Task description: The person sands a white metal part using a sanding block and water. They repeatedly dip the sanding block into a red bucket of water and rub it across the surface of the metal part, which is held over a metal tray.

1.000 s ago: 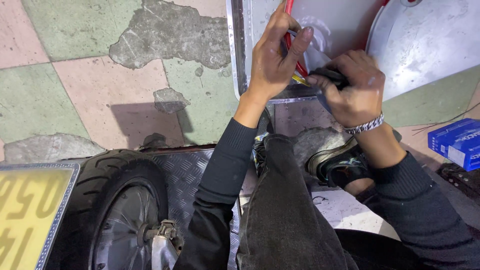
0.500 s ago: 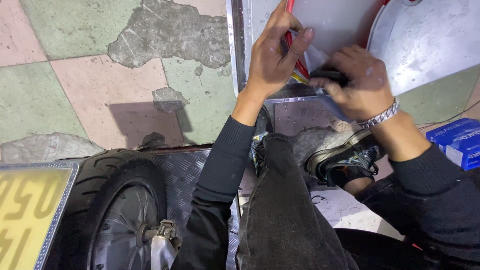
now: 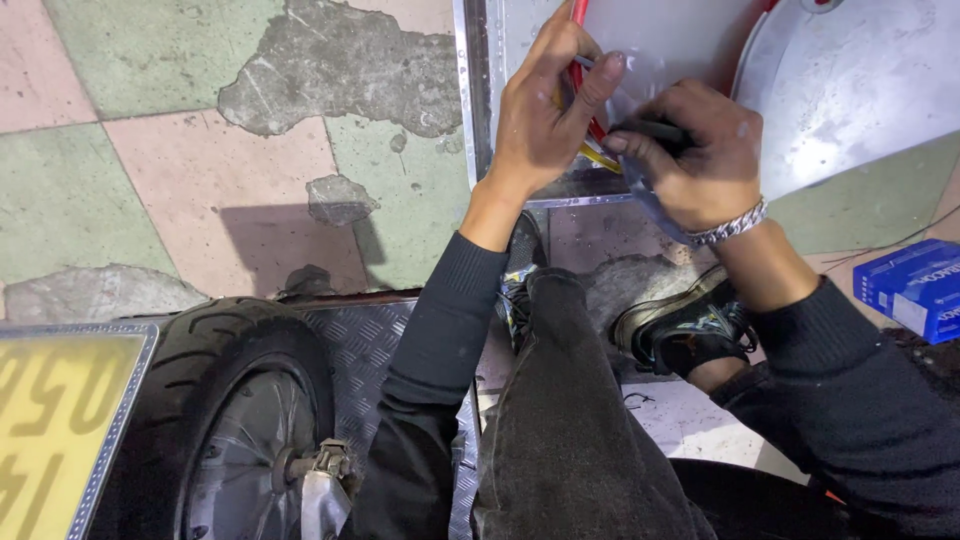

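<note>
- Far left, bottom: yellow plate (image 3: 55, 425) in a metal frame, cut off by the frame edge; characters not copied.
- Next to it: black tyre (image 3: 215, 400) on a grey wheel, axle hardware at its hub, standing on a checker-plate ramp (image 3: 365, 335). Looks like a small vehicle parked close beside the person.
- Behind: tiled floor (image 3: 150, 170), pink and green squares, w/ patches of bare grey cement where tile has broken away.
- Centre: person's dark trouser leg (image 3: 570, 430) runs up the frame, black shoe (image 3: 690, 325) planted on cracked floor — a crouch or low seat, prob. to get close to the work.
- Centre top: left hand (image 3: 545, 120), black sleeve, fingers curled shut round a bundle of wires (image 3: 590, 130) — red one running up, yellow ones showing below the thumb. Grip looks meant to hold the bundle steady against the metal panel (image 3: 480, 90), a flat steel sheet w/ riveted edge.
- Just right, touching the left hand: right hand (image 3: 690, 155), chain bracelet at the wrist, closed on a dark tool or handle (image 3: 650, 130); type can't be told, mostly hidden by fingers. Its tip meets the wires right where the left hand pinches them, so one hand braces, other works.
- Top right: curved shiny metal sheet (image 3: 850, 80) w/ red trim, leaning behind the panel.
- Far right: blue box (image 3: 915, 285) on the floor, well apart from the hands; thin dark cable trailing near it.
</note>
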